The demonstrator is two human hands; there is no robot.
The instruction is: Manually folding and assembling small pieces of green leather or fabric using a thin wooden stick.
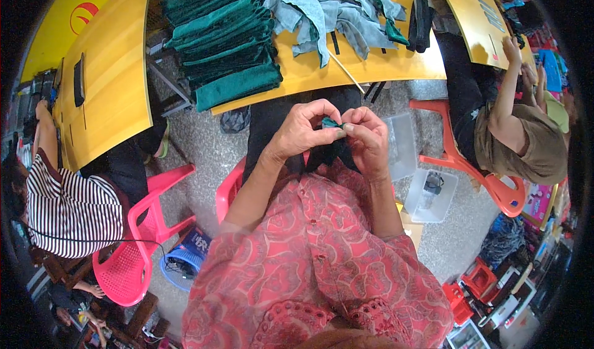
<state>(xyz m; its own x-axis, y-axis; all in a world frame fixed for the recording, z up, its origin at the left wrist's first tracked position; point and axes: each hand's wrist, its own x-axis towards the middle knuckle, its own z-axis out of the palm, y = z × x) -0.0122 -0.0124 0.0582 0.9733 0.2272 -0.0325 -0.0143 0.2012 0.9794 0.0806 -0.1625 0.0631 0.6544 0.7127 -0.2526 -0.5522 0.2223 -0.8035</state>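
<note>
Nearest the camera: the wearer's red patterned shirt [318, 225], buttoned down the front, with both bare forearms reaching forward from it. Left hand [307, 126]: thumb and forefinger closed in a pinch on a small piece of green cloth [331, 123]. Right hand [368, 132]: thumb and fingertips likewise pinched, at the right end of the same piece; the two hands are almost touching. The piece is held up above the lap, short of the near edge of the yellow bench [346, 76]; most of it is hidden by the fingers. On the bench, to the left, a tall row of folded green cloths [223, 37] lies overlapped, its near end at the bench edge. Right of it, a loose heap of grey-blue cloth strips [340, 12]; farther right, a dark folded cloth [421, 24]. A thin stick [346, 72] slants over the near edge, in front of the hands. Left side: a second person in a striped shirt [74, 207], by a pink chair [133, 265] and another yellow table [114, 95]. Right side: a person in a brown top [526, 142], beside an orange chair [455, 145]. Containers: a clear bin [402, 145] on the floor just beyond the right hand, contents not readable; a second clear bin [427, 210] nearer, with a small dark object inside; a blue basket [166, 270] near the pink chair, holding dark items, kind not clear.
</note>
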